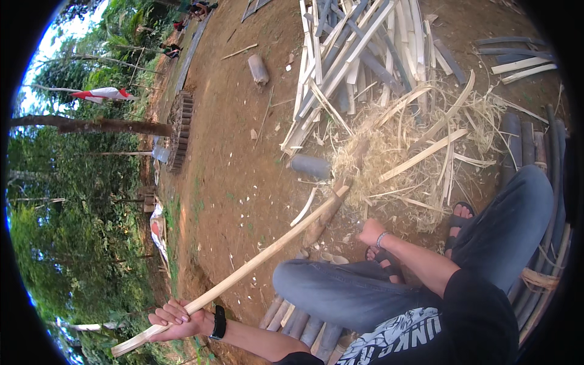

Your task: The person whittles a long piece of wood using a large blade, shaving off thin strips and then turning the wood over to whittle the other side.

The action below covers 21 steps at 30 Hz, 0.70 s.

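My left hand [176,319], a dark watch at its wrist, is wrapped round a long pale split-bamboo strip [255,260] near its lower end. The strip slants up to the right, and its far end lies by a short brown piece of wood [325,220]. My right hand [371,232], with a bracelet at the wrist, is closed just right of that wood, in front of my knees. What its fingers hold is too small to make out. Beyond it spreads a heap of thin bamboo shavings [389,146].
Split bamboo strips [365,42] lie piled beyond the shavings, beside a short grey bamboo piece [310,165]. More strips [517,58] lie at the far right. Bamboo poles [541,146] lie beside my right leg; others [304,322] are under me. A cut log [258,69] rests on bare soil.
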Each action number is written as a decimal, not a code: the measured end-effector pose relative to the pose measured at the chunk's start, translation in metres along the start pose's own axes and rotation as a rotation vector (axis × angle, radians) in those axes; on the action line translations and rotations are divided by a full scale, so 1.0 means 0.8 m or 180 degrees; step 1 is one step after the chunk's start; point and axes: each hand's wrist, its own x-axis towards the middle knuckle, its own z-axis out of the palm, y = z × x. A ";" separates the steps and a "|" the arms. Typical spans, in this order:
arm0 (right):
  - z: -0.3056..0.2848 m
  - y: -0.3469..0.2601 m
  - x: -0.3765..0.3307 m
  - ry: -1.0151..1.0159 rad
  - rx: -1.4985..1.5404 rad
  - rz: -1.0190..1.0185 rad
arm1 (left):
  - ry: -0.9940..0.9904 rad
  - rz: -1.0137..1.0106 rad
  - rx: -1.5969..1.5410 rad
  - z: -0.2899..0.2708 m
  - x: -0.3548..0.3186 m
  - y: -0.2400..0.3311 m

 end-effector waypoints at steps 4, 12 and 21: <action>0.018 -0.055 -0.027 -0.0354 0.0114 -0.0439 | -0.0075 0.0015 0.0017 0.001 0.002 -0.007; 0.029 -0.070 -0.031 -0.0420 0.0118 -0.0652 | -0.0394 -0.0086 -0.0252 -0.005 0.001 -0.007; 0.025 -0.037 0.003 -0.0280 0.0087 -0.0308 | -0.0452 -0.0055 -0.0345 0.001 -0.010 0.006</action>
